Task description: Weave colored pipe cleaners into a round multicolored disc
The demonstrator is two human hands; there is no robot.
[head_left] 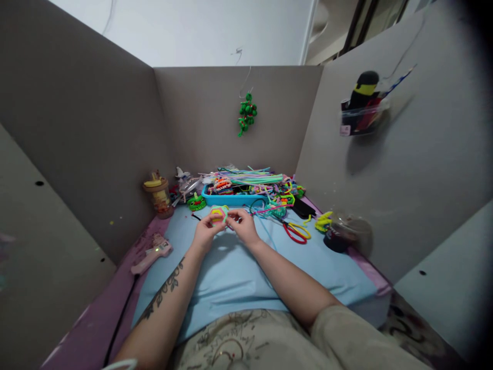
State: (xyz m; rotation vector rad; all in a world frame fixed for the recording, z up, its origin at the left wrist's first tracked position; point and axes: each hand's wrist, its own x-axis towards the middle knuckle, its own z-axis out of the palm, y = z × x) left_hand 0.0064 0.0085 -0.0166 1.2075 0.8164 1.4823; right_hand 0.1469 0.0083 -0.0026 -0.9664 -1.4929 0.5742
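Both of my hands meet over the light blue mat [231,272], a short way above it. My left hand [205,230] pinches a small coiled pipe-cleaner piece [219,213] in yellow, pink and green. My right hand [242,226] has its fingers closed on the same piece from the right side. Just beyond them lies a blue tray [231,198] heaped with coloured pipe cleaners.
A pink glue gun [151,254] with a black cord lies at the left. A jar [158,195] stands at the back left, red and yellow scissors [296,231] and a dark lidded cup [341,234] at the right. Grey cardboard walls enclose the desk; a green ornament [246,114] hangs behind.
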